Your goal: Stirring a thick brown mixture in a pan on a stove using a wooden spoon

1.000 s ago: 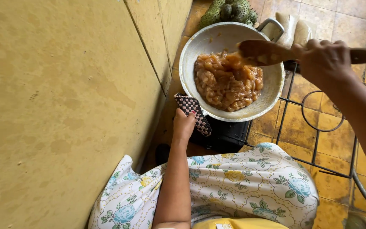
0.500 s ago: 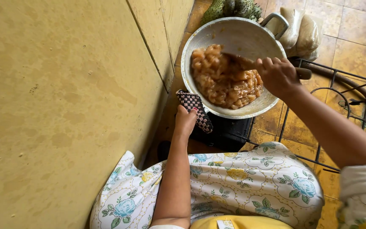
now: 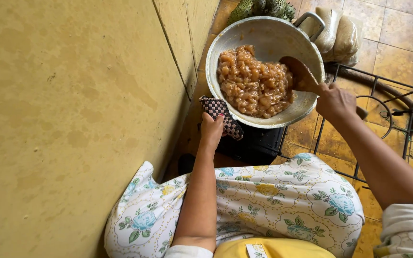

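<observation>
A round metal pan holds a heap of light brown chopped food. My left hand grips a checked cloth pad against the pan's near left rim. My right hand is closed around the handle of a wooden spoon, whose bowl lies in the pan at the right side of the food. The pan tilts toward me over a dark burner.
A yellow tiled wall fills the left side. A black wire stove grate lies to the right over stained tiles. Spiky green fruit and tied bags sit behind the pan. My flowered dress fills the bottom.
My right hand has swung the wooden spoon from the pan's far rim, across the food, to its right side. My left hand has stayed on the cloth pad.
</observation>
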